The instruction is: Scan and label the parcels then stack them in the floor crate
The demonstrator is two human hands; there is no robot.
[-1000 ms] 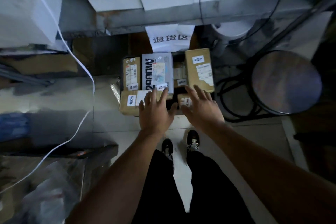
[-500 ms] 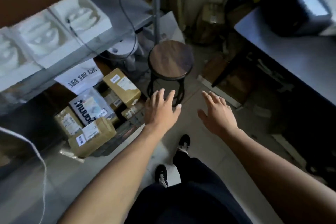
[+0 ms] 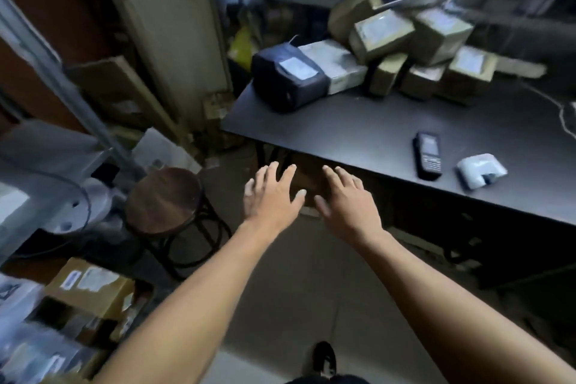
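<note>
A dark counter (image 3: 389, 131) fills the right side, its near edge running from upper left to lower right. At its far end lies a heap of brown cardboard parcels (image 3: 414, 50), blurred, tumbled against one another, and just left of them sits a black label printer (image 3: 288, 79) touching a pale grey box (image 3: 338, 64). A round wooden stool (image 3: 163, 196) stands on the floor to the left, well apart from the counter. In the lower left corner more labelled parcels sit packed in the floor crate (image 3: 90, 318), a brown box (image 3: 88, 285) on top. Near the counter's front edge lies a black handheld scanner (image 3: 427, 155), with a small white device (image 3: 480, 170) just beside it. The left hand (image 3: 271, 196) and right hand (image 3: 347, 201) hover side by side in front of the counter edge, palms down, fingers spread and holding nothing
</note>
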